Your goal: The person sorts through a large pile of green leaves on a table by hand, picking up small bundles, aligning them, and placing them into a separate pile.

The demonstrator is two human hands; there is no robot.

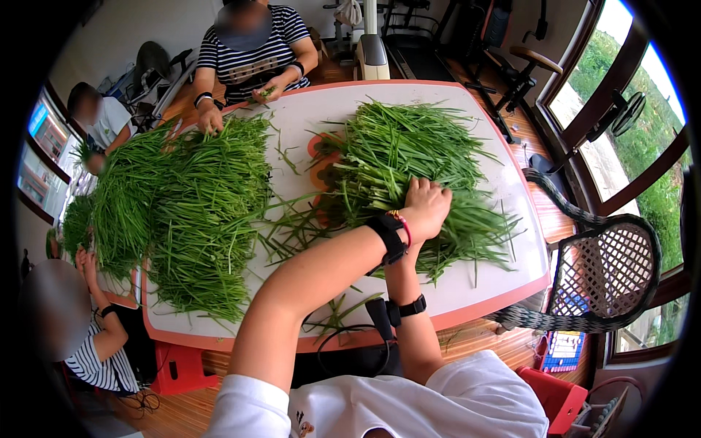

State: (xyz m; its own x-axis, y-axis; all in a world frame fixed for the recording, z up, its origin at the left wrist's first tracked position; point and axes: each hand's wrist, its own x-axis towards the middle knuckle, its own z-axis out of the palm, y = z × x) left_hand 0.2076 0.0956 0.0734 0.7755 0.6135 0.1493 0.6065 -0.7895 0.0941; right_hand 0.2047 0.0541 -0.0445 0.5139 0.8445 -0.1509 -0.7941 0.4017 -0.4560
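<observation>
A thick pile of long green garlic chives [409,142] lies on the right half of the white table. At its near side, my left hand [427,206] bends its fingers over a bunch of chives, whose leafy ends [475,226] fan out to the right, blurred. My left forearm crosses above my right one. Beneath my left wrist, my right hand [411,253] is mostly covered, with its fingers hidden. Both wrists wear black straps. Loose chive stems [292,226] are scattered to the left of the pile.
Another broad heap of chives [204,212] covers the table's left side. Across the table, a person in stripes [255,55] handles chives; two more people sit at left. A woven chair [606,266] stands at right, and red stools [555,398] are below the table [504,296].
</observation>
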